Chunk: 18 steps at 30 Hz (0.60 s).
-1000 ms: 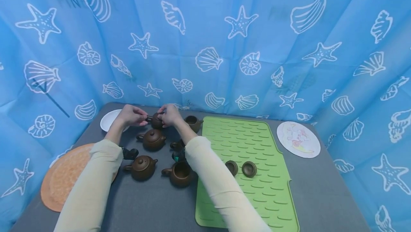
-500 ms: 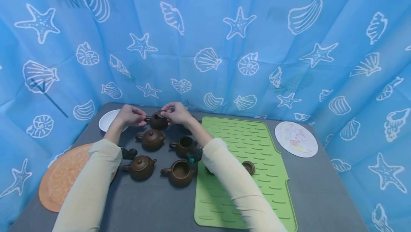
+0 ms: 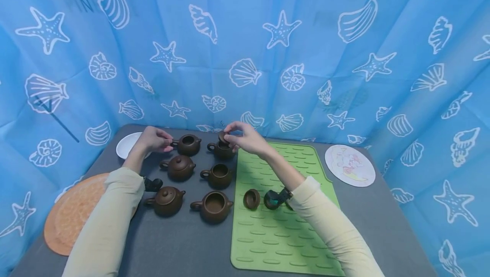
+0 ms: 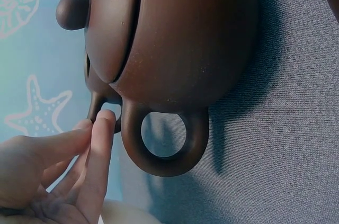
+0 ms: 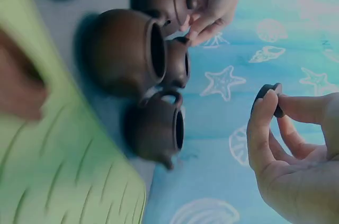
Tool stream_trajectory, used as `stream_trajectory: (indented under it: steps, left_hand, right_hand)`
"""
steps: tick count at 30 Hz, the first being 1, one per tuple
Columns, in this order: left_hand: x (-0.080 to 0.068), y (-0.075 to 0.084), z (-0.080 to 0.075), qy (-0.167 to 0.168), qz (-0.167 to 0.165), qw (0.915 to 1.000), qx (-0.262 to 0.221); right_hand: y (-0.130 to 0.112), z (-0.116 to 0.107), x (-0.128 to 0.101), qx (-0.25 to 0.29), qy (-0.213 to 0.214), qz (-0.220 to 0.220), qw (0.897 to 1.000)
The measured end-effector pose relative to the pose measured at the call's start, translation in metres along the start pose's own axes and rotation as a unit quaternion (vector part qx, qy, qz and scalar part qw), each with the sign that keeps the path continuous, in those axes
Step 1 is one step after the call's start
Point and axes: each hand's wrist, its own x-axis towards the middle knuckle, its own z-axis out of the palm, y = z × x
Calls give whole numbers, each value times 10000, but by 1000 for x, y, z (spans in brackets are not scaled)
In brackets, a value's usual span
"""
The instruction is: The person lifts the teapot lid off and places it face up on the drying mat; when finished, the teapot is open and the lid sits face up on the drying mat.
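In the head view, my left hand (image 3: 154, 139) pinches the handle of the back-left brown teapot (image 3: 189, 145), which stands lidless on the table. The left wrist view shows its fingertips at that handle, behind a nearer lidded teapot (image 4: 185, 44). My right hand (image 3: 246, 138) is to the right, pinching a small teapot lid (image 5: 263, 97) between thumb and fingers. In the head view the lid overlaps the rim of the back-right teapot (image 3: 220, 152). Two more lidless teapots, one in the middle (image 3: 219, 177) and one at the front (image 3: 214, 209), stand in that row.
Lidded teapots stand at left middle (image 3: 180, 168) and left front (image 3: 167, 202). A loose lid (image 3: 252, 199) lies on the green mat (image 3: 264, 247); another is mostly hidden by the right wrist. A white dish (image 3: 126, 145), a round orange mat (image 3: 72, 221) and a round printed mat (image 3: 350, 165) lie around.
My right hand has lifted the lid off the back-left teapot and carried it right, to the back-right teapot. My left hand keeps its grip on the handle.
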Motion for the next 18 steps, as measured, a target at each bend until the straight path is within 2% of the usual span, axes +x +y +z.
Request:
stream_trajectory:
  steps: [5,11,18]
  left_hand:
    - [4,-2,0,14,-26,10000,-3]
    - [3,-4,0,59,38,10000,27]
    - [1,-2,0,57,55,10000,47]
  right_hand:
    - [10,-23,-38,98,-232,-184,9995]
    - [28,-45,-83,152,-439,-110,9989]
    - [54,-63,-125,31,-235,-160,9996]
